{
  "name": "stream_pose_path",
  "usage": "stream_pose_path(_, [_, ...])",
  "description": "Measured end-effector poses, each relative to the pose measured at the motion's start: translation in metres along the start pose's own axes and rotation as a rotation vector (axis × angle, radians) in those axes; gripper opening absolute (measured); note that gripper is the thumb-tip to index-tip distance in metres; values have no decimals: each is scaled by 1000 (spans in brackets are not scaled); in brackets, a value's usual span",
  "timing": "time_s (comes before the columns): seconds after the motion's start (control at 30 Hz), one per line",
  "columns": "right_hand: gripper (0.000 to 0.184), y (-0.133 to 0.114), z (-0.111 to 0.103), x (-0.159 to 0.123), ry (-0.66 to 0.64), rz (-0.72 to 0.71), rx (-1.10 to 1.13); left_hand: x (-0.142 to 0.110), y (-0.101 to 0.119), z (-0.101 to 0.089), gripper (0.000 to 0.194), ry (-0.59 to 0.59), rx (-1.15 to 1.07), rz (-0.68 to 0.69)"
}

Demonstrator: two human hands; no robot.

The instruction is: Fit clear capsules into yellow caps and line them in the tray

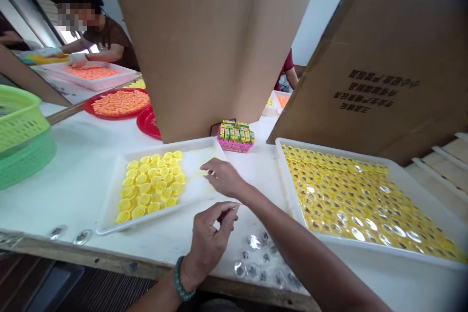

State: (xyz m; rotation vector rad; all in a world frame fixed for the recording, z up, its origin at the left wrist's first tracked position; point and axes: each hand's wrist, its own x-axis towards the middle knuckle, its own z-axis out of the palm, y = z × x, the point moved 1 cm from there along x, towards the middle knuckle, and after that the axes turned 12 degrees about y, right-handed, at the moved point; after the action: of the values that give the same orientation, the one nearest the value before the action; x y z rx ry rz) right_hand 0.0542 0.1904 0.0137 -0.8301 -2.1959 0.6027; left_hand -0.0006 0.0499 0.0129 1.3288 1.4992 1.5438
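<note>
My left hand [214, 231], with a beaded bracelet [179, 278] on its wrist, is closed in a pinch in front of the white tray. Something small and pale shows at its fingertips, too little to name. Crossing above it, my right hand [224, 178] hovers over the bare right part of the tray [197, 156], fingers loosely bent and apart, holding nothing visible. Yellow round plastic pieces [151, 183] fill the tray's left part. Several clear domed discs with dark prints [256, 258] lie on the table under my right forearm.
A larger white tray [292, 195] at right holds rows of yellow pieces with clear tops. Small boxes fill a pink basket [236, 146] between cardboard sheets [215, 48]. Green baskets [25, 151], red trays [109, 116] and two clear discs [82, 237] are left. A co-worker [109, 41] sits beyond.
</note>
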Motion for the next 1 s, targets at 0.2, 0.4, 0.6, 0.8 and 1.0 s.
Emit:
stream_pose_path(0.2, [50,-5,87,37,-330,-118,-219,14,-22,-77,21,270,40,-183])
stream_pose_path(0.4, [28,10,87,32,-326,-94,-312,25,-36,-106,22,371,14,-254])
stream_pose_path(0.6, [19,12,61,15,-117,37,-182,57,-56,-111,31,423,15,-342])
stream_pose_path(0.8, [24,-11,47,7,219,60,178,94,-58,-93,41,251,-386,-565])
stream_pose_path(1.0, [26,-12,43,0,278,51,241,102,-54,-74,39,175,-520,-570])
